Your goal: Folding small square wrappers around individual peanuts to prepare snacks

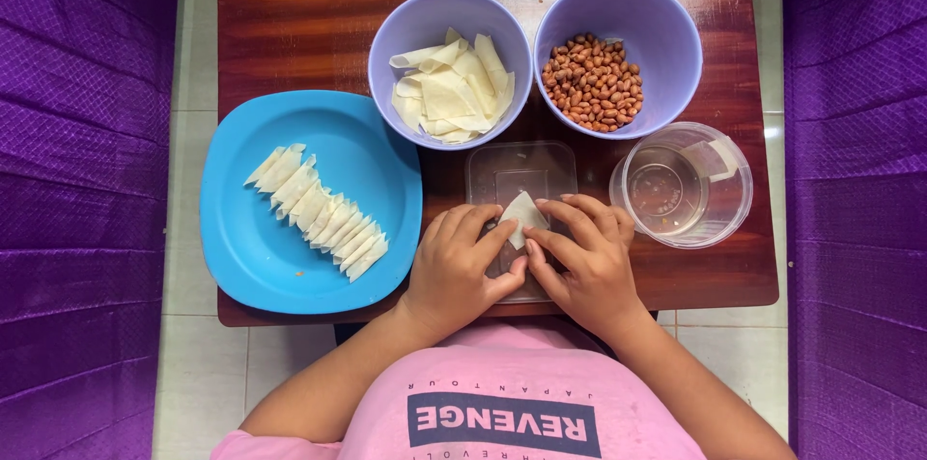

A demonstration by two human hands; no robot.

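Pink short-sleeved t-shirt, dark blue rectangular patch with white lettering on chest; bare forearms

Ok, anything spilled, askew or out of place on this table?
Nothing stands out. The folded wrappers lie in a neat row on the blue plate, peanuts stay inside their bowl, and both hands fold one wrapper over the clear lid.

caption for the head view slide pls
Both hands, left and right, fold a pale wrapper over a clear tray.
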